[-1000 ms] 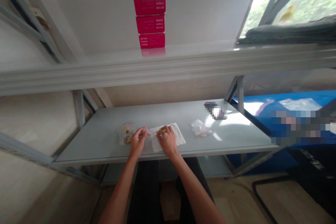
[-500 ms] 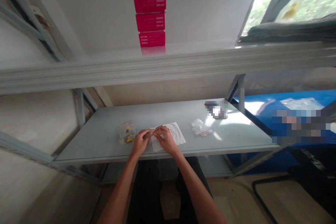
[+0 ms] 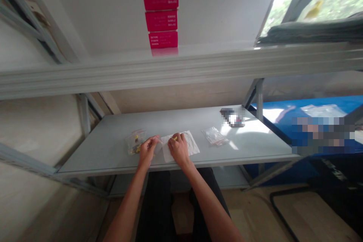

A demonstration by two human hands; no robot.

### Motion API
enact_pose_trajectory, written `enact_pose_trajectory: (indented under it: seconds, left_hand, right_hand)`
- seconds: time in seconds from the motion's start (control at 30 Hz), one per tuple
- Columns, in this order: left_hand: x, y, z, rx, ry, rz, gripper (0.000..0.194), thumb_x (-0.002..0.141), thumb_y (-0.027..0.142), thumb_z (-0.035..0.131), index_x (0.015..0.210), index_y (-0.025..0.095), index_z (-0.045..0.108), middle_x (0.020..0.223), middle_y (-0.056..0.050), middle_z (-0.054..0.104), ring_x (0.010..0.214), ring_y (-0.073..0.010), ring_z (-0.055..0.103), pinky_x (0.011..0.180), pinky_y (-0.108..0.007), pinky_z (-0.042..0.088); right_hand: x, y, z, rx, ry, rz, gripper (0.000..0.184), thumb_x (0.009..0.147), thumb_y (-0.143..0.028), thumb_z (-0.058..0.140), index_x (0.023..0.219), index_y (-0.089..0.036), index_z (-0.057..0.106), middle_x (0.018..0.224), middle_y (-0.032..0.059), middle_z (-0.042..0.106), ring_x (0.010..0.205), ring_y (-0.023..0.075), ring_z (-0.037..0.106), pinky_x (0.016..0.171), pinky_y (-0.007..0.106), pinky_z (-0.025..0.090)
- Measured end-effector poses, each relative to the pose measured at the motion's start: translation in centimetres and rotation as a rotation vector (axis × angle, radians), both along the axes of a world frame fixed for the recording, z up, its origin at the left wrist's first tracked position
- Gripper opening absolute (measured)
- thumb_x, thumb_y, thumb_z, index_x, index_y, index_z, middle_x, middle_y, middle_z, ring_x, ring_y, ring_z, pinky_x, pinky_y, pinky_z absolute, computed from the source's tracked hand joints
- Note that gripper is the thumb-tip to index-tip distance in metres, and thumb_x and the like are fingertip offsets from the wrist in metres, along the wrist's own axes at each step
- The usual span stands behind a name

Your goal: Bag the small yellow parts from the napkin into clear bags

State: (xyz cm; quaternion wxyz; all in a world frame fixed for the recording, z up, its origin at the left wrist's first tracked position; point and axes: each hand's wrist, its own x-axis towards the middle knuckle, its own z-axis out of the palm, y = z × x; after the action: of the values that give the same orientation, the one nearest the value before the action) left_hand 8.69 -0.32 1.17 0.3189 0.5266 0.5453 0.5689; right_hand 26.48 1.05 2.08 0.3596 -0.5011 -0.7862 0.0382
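Observation:
My left hand [image 3: 147, 150] rests on the grey shelf [image 3: 113, 147], fingers pinched on a small clear plastic bag [image 3: 157, 144]. Just left of it lies a clear zip bag with small yellow pieces [image 3: 134, 143]. My right hand [image 3: 178, 149] lies on a white sheet [image 3: 190, 143], its fingers curled around small yellow pieces [image 3: 175, 138] at the fingertips. The two hands sit close together near the shelf's front edge.
Another small clear bag [image 3: 214, 136] lies to the right on the shelf, and a dark blurred object [image 3: 233, 117] sits farther back right. Three pink boxes [image 3: 161, 15] are stacked on the upper shelf. A blue surface [image 3: 283, 115] stands to the right.
My hands came together over the small bag and then drew slightly apart again. My right hand is back on the white sheet by the yellow pieces. The view shifted a little.

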Motion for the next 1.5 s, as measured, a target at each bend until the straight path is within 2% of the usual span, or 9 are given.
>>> enact_pose_trajectory:
  seconds: [0.23, 0.43, 0.67, 0.77, 0.9, 1.03, 1.17, 1.37, 1.5]
  left_hand:
    - [0.3, 0.0, 0.3, -0.013, 0.124, -0.056, 0.047, 0.084, 0.057, 0.070, 0.109, 0.018, 0.078, 0.114, -0.013, 0.077, 0.108, -0.0303, 0.071, 0.100, -0.043, 0.052]
    - [0.4, -0.1, 0.8, -0.005, 0.196, -0.107, 0.041, 0.085, 0.054, 0.070, 0.105, 0.020, 0.079, 0.109, -0.010, 0.079, 0.104, -0.0298, 0.071, 0.097, -0.040, 0.052]
    - [0.2, -0.1, 0.3, -0.012, 0.051, -0.023, 0.048, 0.084, 0.057, 0.070, 0.109, 0.017, 0.076, 0.111, -0.012, 0.077, 0.102, -0.0275, 0.070, 0.091, -0.036, 0.053]
    - [0.1, 0.1, 0.0, 0.002, -0.048, 0.004, 0.048, 0.079, 0.055, 0.076, 0.107, 0.016, 0.074, 0.110, -0.012, 0.076, 0.101, -0.0254, 0.071, 0.091, -0.035, 0.054]
    - [0.1, 0.2, 0.0, 0.015, -0.175, 0.031, 0.050, 0.073, 0.054, 0.080, 0.104, 0.017, 0.071, 0.104, -0.011, 0.076, 0.097, -0.0228, 0.072, 0.089, -0.033, 0.055]
    - [0.3, -0.1, 0.4, -0.033, -0.174, -0.015, 0.053, 0.077, 0.060, 0.076, 0.108, 0.016, 0.072, 0.094, -0.009, 0.077, 0.091, -0.0226, 0.073, 0.084, -0.031, 0.056]
    - [0.5, -0.4, 0.7, -0.042, -0.066, -0.051, 0.051, 0.084, 0.060, 0.069, 0.109, 0.016, 0.074, 0.090, -0.008, 0.078, 0.093, -0.0230, 0.073, 0.086, -0.030, 0.054]
    - [0.6, -0.5, 0.9, -0.037, 0.088, -0.062, 0.046, 0.086, 0.056, 0.068, 0.108, 0.016, 0.075, 0.097, -0.010, 0.079, 0.091, -0.0253, 0.073, 0.088, -0.035, 0.055]
    - [0.7, -0.4, 1.1, -0.036, 0.176, -0.080, 0.044, 0.084, 0.053, 0.070, 0.108, 0.017, 0.077, 0.106, -0.011, 0.079, 0.096, -0.0274, 0.073, 0.089, -0.037, 0.055]
  right_hand:
    - [0.6, 0.0, 0.4, 0.009, 0.412, 0.145, 0.014, 0.096, -0.019, 0.060, 0.094, -0.022, 0.074, 0.101, 0.0072, 0.065, 0.099, 0.0213, 0.058, 0.090, 0.035, 0.047]
    - [0.7, 0.3, 0.4, -0.035, 0.372, 0.381, 0.017, 0.094, -0.017, 0.063, 0.093, -0.024, 0.078, 0.105, 0.0053, 0.072, 0.096, 0.0195, 0.062, 0.093, 0.037, 0.046]
    - [0.9, -0.1, 0.8, -0.030, 0.535, 0.276, 0.024, 0.098, -0.021, 0.055, 0.099, -0.023, 0.079, 0.099, 0.0069, 0.069, 0.099, 0.0204, 0.062, 0.093, 0.036, 0.047]
    - [1.5, 0.0, 0.5, -0.009, 0.597, 0.098, 0.026, 0.098, -0.022, 0.052, 0.099, -0.021, 0.078, 0.096, 0.0080, 0.068, 0.094, 0.0208, 0.061, 0.086, 0.034, 0.049]
    - [3.4, 0.3, -0.3, -0.005, 0.411, -0.073, 0.021, 0.094, -0.019, 0.058, 0.095, -0.022, 0.079, 0.093, 0.0080, 0.068, 0.091, 0.0230, 0.059, 0.087, 0.037, 0.048]
    - [4.5, 0.2, -0.7, 0.026, 0.121, -0.016, 0.019, 0.091, -0.016, 0.064, 0.100, -0.024, 0.079, 0.101, 0.0090, 0.068, 0.097, 0.0254, 0.057, 0.093, 0.040, 0.048]
    - [4.2, 0.0, -0.7, 0.047, 0.009, 0.020, 0.018, 0.092, -0.017, 0.066, 0.101, -0.026, 0.079, 0.105, 0.0095, 0.066, 0.101, 0.0265, 0.055, 0.094, 0.041, 0.049]
    - [4.1, 0.1, -0.7, 0.051, 0.033, 0.057, 0.016, 0.094, -0.016, 0.064, 0.093, -0.024, 0.078, 0.101, 0.0108, 0.066, 0.098, 0.0273, 0.056, 0.091, 0.042, 0.050]
    - [3.9, 0.5, -0.1, 0.037, 0.248, 0.133, 0.012, 0.096, -0.020, 0.064, 0.094, -0.023, 0.076, 0.097, 0.0082, 0.068, 0.095, 0.0239, 0.058, 0.090, 0.039, 0.050]
